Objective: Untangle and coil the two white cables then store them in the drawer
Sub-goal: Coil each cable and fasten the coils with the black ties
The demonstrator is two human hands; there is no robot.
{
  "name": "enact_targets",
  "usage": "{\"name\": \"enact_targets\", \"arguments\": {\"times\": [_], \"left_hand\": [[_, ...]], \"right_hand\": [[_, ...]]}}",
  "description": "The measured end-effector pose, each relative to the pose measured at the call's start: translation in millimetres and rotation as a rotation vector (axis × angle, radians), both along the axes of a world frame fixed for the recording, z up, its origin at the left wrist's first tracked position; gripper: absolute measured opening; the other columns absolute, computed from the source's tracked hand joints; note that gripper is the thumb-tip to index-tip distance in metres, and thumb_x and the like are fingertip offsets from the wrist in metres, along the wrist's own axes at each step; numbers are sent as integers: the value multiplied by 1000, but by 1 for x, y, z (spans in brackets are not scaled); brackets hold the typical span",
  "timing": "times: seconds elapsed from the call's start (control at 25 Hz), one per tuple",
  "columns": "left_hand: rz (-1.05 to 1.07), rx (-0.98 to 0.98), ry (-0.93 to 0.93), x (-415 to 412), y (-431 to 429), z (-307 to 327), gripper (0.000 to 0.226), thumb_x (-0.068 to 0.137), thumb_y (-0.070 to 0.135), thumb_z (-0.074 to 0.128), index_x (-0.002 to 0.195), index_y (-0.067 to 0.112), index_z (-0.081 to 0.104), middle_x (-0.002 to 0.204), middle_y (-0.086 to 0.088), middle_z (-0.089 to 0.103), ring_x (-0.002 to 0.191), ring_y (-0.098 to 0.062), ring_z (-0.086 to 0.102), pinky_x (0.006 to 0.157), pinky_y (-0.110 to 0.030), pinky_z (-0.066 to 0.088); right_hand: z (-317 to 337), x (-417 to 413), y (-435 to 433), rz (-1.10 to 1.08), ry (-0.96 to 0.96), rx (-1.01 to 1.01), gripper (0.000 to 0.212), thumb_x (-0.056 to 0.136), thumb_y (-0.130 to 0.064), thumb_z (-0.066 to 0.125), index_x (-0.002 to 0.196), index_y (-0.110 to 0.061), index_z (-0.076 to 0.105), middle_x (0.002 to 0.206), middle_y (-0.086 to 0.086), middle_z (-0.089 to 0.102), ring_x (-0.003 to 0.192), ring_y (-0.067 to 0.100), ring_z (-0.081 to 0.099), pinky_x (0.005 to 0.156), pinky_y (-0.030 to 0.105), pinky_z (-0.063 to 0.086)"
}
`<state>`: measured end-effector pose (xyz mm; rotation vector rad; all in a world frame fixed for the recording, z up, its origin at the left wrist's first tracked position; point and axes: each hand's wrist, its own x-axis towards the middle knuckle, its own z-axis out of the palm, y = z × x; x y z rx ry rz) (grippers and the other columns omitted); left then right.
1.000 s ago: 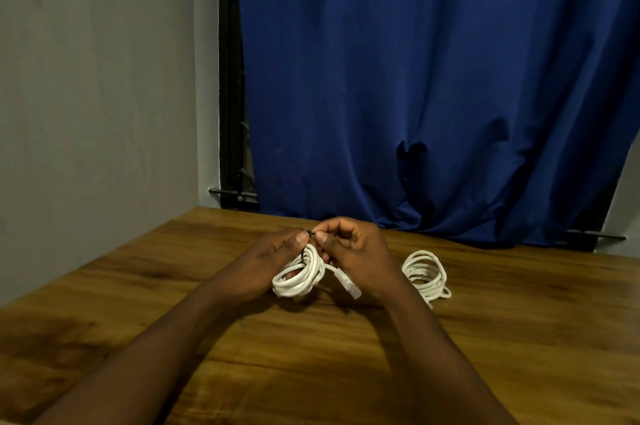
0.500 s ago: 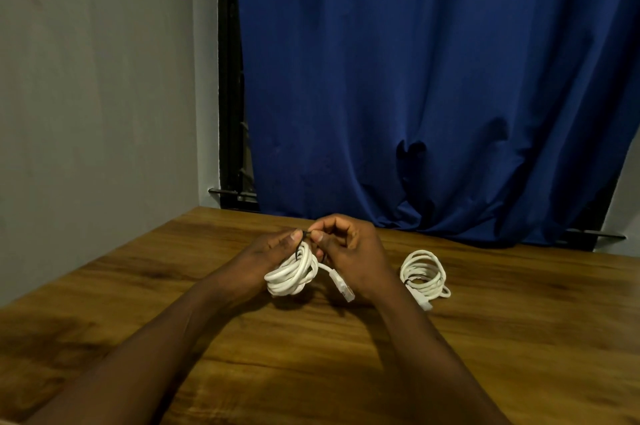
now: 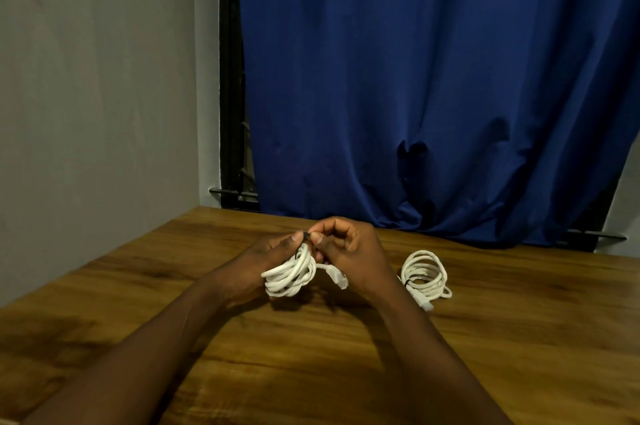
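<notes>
Now both hands meet at the top of a white coil (image 3: 291, 274) above the table (image 3: 519, 338).
Its thick loops are bunched into an upright oval. The left hand (image 3: 263, 258) grips it from the side, fingers curled behind the loops, thumb tip up at a small black tie (image 3: 306, 235). Facing it, the right hand (image 3: 349, 251) has its fingers curled, thumb and forefinger pinching that tie. A white plug (image 3: 339, 279) hangs out of the loops below the right palm. Just right of the right wrist, apart from it, a second coil (image 3: 424, 274) lies flat on the wood, a dark band (image 3: 408, 282) across its near side.
</notes>
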<state>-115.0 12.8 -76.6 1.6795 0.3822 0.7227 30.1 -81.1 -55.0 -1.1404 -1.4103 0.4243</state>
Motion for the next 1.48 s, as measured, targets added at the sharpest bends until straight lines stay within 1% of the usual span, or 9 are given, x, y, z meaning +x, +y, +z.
{"name": "enact_targets", "arguments": {"times": [0.12, 0.24, 0.4, 0.52, 0.68, 0.96, 1.08, 1.2, 1.48], "left_hand": [[-23, 146, -12, 0, -8, 5, 37, 89, 42, 45, 79, 17, 70, 71, 1, 71, 65, -7, 65, 65, -23, 53], [34, 163, -24, 0, -8, 4, 43, 81, 61, 51, 70, 28, 75, 69, 3, 72, 64, -7, 65, 68, -26, 53], [9, 197, -13, -1, -11, 5, 38, 94, 38, 44, 76, 24, 74, 75, -4, 72, 68, -14, 65, 68, -28, 52], [51, 229, -37, -1, -14, 9, 31, 99, 30, 43, 86, 18, 69, 78, -1, 72, 70, -10, 66, 67, -22, 52], [103, 279, -62, 0, -10, 12, 17, 99, 19, 48, 103, 11, 62, 84, 1, 72, 76, -8, 67, 68, -18, 52], [95, 367, -14, -5, -10, 15, 18, 99, 17, 48, 95, 11, 64, 86, -5, 73, 78, -14, 68, 71, -23, 54], [99, 398, -28, -5, -13, 16, 18, 99, 20, 48, 93, 13, 64, 86, -6, 71, 78, -17, 68, 70, -24, 54], [113, 413, -21, -5, -11, 15, 20, 97, 25, 49, 95, 12, 65, 90, -13, 69, 84, -27, 67, 74, -32, 54], [98, 308, -35, -6, -16, 19, 22, 99, 18, 47, 90, 12, 66, 77, 0, 70, 68, -7, 64, 64, -17, 50]], "right_hand": [[1, 1, -1, -32, -45, 2, 13, 87, -3, 67, 85, -15, 70, 63, -9, 69, 59, 4, 64, 61, 19, 51], [2, 0, -3, -55, -52, -4, 14, 85, -4, 70, 83, -19, 72, 67, -6, 71, 61, 8, 67, 61, 20, 53], [1, -1, -3, -76, -49, -17, 12, 86, -6, 70, 88, -17, 73, 73, -3, 72, 62, 8, 67, 61, 18, 53], [1, 1, -2, -60, 47, -12, 14, 85, -4, 70, 95, -14, 71, 73, 0, 72, 61, 7, 68, 60, 17, 53], [-1, 4, 1, -34, 131, -51, 15, 88, 1, 65, 86, -13, 71, 67, -4, 73, 62, 5, 70, 61, 16, 54], [-2, 2, 0, -85, 77, -76, 14, 90, -6, 65, 86, -18, 72, 81, 3, 76, 75, 16, 73, 70, 25, 58], [-3, 3, 2, -167, -52, -27, 13, 88, -7, 67, 87, -18, 74, 86, -1, 73, 79, 11, 71, 75, 27, 58], [-3, 2, 2, -222, -147, 23, 13, 87, -6, 68, 87, -17, 75, 87, -6, 69, 82, 6, 68, 77, 22, 57], [-6, -2, 5, -251, -36, 10, 16, 88, -8, 67, 84, -21, 75, 82, -6, 75, 77, 4, 71, 71, 17, 54]]}}
